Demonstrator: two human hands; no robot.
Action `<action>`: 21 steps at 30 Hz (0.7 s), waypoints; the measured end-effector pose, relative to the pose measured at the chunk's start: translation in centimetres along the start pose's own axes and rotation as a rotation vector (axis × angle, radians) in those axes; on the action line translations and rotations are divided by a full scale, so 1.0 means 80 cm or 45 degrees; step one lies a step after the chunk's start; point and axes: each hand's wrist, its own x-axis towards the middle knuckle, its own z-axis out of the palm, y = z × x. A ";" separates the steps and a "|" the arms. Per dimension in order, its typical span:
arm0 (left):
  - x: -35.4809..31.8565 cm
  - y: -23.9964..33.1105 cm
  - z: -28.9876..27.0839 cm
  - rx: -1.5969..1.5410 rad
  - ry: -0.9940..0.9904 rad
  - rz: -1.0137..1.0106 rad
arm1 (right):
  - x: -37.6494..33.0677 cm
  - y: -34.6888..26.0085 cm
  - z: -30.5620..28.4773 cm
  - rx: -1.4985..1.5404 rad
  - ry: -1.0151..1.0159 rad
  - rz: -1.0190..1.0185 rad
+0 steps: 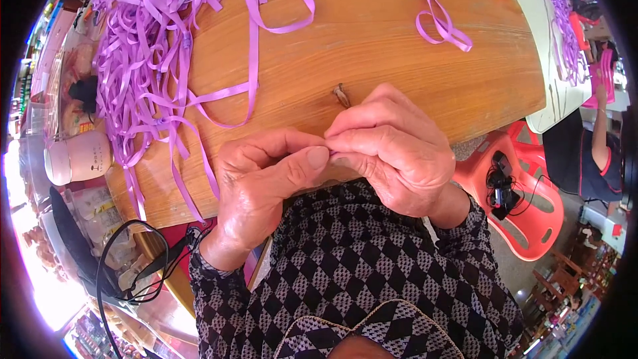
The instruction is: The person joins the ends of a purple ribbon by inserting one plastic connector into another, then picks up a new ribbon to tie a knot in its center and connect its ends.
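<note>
The left hand [249, 176] and right hand [399, 153] meet tip to tip near the tabletop's close edge, thumbs and forefingers pinching a purple sliver [332, 153], probably ribbon, mostly hidden by the fingers. So fine a grip calls, I'd judge, for steady wrists, light pressure and tips kept close together; working farther over the tabletop [299, 66] would catch anything dropped. Just beyond the right hand lies a small dark object [341, 95], too small to identify. A heap of purple ribbon [146, 46] covers the far left, and a loose ribbon loop [442, 33] lies far right. Beyond the left edge, a pale pink cylinder [80, 157], perhaps a lidded container, hides any contents; blurred clear plastic packaging [100, 216] sits nearby, its contents unreadable.
</note>
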 end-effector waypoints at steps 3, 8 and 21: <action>-0.002 0.004 0.000 0.121 0.034 -0.022 | -0.002 0.000 0.000 0.008 0.005 0.009; -0.001 0.003 -0.004 0.201 0.045 -0.012 | -0.002 0.003 0.002 0.030 -0.019 0.014; 0.003 -0.011 -0.001 0.000 0.067 -0.017 | -0.006 0.002 0.001 0.040 0.037 0.086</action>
